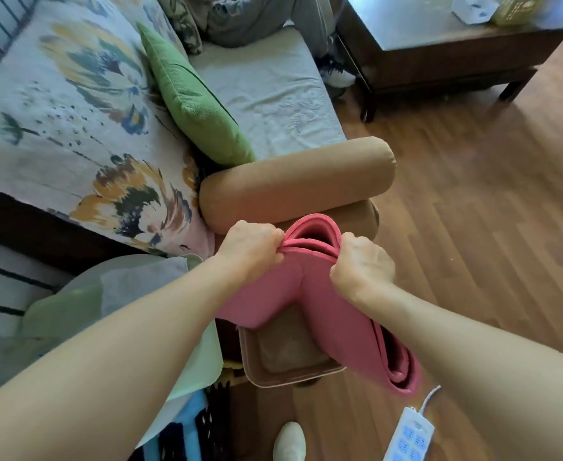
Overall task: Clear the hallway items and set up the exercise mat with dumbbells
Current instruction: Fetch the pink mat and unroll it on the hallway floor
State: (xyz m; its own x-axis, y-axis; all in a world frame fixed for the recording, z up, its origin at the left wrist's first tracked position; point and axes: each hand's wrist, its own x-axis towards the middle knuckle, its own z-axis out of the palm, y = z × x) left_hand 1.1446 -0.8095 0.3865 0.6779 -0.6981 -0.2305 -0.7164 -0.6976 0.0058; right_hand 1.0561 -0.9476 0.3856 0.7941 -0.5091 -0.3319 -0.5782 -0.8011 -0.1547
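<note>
Head view: the soft, light, floppy pink mat (310, 294) is gripped at its top edge by the left hand (250, 251) and right hand (361, 264), best held there.

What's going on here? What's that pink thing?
A person is standing at the end of a sofa, gripping the top edge of a loosely rolled pink mat with the left hand and the right hand. The mat hangs down beside the brown armrest and is not yet spread on the wooden floor. A white power strip lies on the floor nearby. No dumbbells are in view.
</note>
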